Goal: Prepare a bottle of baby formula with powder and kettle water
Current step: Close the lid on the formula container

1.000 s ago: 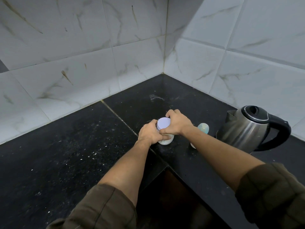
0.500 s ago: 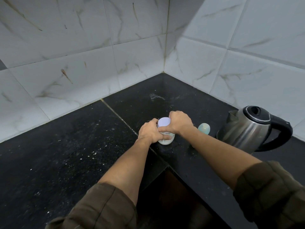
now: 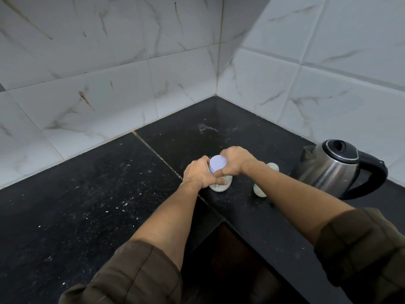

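Observation:
A small white powder jar (image 3: 220, 187) with a pale lilac lid (image 3: 218, 162) stands on the black counter (image 3: 109, 205) near the inner corner. My left hand (image 3: 198, 173) grips the jar's body from the left. My right hand (image 3: 235, 161) holds the lid's rim from the right, thumb on the near side. A pale green baby bottle (image 3: 259, 190) stands just right of the jar, partly hidden behind my right forearm. A steel kettle (image 3: 328, 167) with a black lid and handle stands at the far right, lid closed.
White marble-look tiled walls (image 3: 109, 84) meet in a corner behind the counter. The counter is L-shaped with a dark opening (image 3: 230, 260) at its inner edge below my arms. Fine white specks lie scattered on the left stretch of counter.
Both hands stay on the jar and lid; my right hand has shifted slightly around the lid. The jar, bottle and kettle stand in the same places.

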`<state>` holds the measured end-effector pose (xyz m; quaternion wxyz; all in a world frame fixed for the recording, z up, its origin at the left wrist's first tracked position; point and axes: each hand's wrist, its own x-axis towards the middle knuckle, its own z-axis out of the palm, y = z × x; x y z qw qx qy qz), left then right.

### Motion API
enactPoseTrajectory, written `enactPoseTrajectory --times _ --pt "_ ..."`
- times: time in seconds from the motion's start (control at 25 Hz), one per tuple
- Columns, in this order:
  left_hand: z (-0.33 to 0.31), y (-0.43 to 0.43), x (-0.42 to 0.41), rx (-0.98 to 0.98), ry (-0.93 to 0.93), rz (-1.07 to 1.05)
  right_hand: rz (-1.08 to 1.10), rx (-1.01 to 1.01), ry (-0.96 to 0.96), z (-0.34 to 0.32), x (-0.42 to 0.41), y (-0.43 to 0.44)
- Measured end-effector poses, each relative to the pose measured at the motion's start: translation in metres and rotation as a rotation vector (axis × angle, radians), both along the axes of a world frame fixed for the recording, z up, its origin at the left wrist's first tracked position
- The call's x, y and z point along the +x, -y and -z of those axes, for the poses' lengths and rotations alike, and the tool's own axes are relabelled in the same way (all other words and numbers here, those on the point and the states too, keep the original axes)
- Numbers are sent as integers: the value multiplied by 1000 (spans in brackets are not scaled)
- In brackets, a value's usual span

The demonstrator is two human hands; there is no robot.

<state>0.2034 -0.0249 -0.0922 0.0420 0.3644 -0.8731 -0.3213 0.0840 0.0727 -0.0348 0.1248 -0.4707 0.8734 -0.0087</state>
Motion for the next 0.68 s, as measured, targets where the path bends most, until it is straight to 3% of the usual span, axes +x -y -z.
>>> enactPoseTrajectory --times 0.2,0.4,0.48,0.68 --pt "-2 -1 0 0 0 -4 184 -16 -149 5 11 -2" --pt "-3 0 0 -9 12 9 -13 52 111 -10 -1 4" --pt "-2 0 -1 -16 13 10 -63 68 33 -13 -2 7" --pt "-1 -1 -2 -4 -3 -8 205 -52 -77 -2 15 4"
